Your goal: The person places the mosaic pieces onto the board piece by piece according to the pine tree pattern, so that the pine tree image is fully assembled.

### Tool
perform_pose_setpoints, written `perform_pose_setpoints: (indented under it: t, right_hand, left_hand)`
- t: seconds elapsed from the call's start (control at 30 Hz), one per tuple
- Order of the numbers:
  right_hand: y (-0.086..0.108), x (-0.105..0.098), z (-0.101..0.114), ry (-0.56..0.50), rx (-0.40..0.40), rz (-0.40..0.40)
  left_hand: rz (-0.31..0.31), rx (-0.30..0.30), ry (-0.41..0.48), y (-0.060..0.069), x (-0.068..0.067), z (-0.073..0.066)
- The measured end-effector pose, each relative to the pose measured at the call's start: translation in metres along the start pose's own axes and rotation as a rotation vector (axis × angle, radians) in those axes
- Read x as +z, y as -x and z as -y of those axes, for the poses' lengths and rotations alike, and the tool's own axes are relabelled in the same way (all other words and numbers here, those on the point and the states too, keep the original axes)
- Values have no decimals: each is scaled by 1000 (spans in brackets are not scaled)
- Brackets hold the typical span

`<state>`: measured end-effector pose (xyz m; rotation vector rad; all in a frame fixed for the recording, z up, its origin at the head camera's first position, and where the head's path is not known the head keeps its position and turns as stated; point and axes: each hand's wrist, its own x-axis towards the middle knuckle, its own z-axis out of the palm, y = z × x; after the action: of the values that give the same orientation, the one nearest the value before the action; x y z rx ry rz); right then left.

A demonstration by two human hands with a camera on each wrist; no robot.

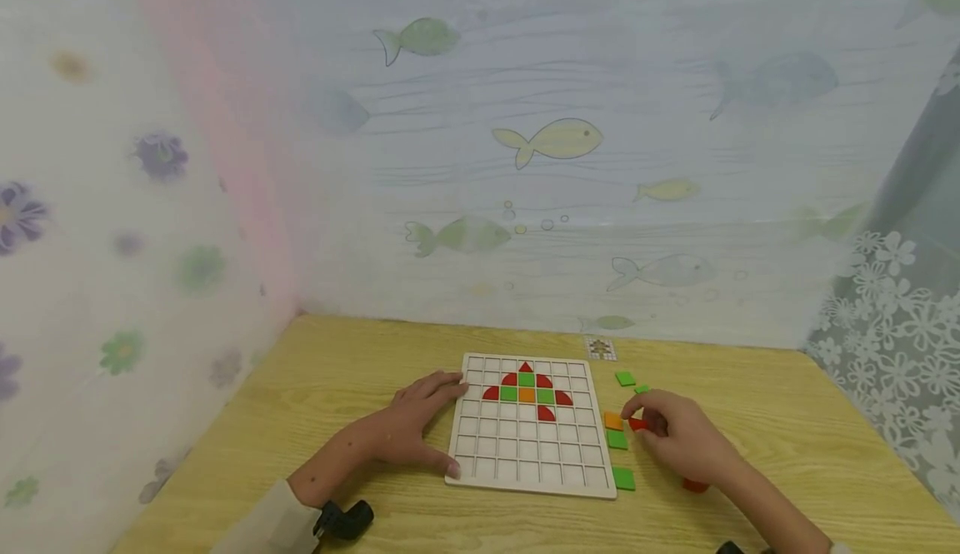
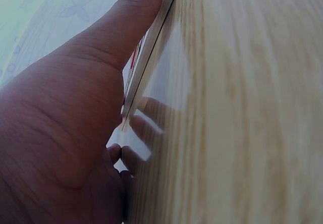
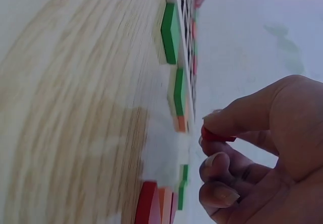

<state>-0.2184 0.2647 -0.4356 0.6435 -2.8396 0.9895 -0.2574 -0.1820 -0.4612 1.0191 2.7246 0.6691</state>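
Observation:
A white gridded board [image 1: 487,449] lies on the table, with red, green and orange pieces set in its upper cells. An orange square [image 1: 527,395] sits amid the green ones, and a red quarter-round piece [image 1: 546,413] lies in the row below. My left hand [image 1: 405,429] rests at the board's left side, fingers spread, its thumb on the near left corner. Right of the board, my right hand [image 1: 688,439] pinches a small red piece [image 3: 218,136] between thumb and fingertips, held above the table. Its full shape is partly hidden by the fingers.
Green squares [image 1: 623,478] and a loose orange square [image 1: 613,421] lie along the board's right edge. Red and orange pieces [image 3: 147,204] sit partly under the right hand. A small patterned card [image 1: 601,348] lies behind the board. Printed curtains hang around the wooden table [image 1: 360,337].

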Motion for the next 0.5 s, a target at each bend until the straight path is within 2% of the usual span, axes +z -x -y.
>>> perform_pose_setpoints:
  t: [0.13, 0.27, 0.5]
  right_hand:
    - [-5, 3, 7, -4, -30, 7]
    - [-10, 7, 14, -5, -22, 0]
    - [-22, 13, 28, -116, -10, 26]
  left_hand:
    - [-7, 10, 1, 0, -1, -2]
    - [-8, 11, -2, -1, 0, -2]
    - [2, -11, -5, -1, 1, 1]
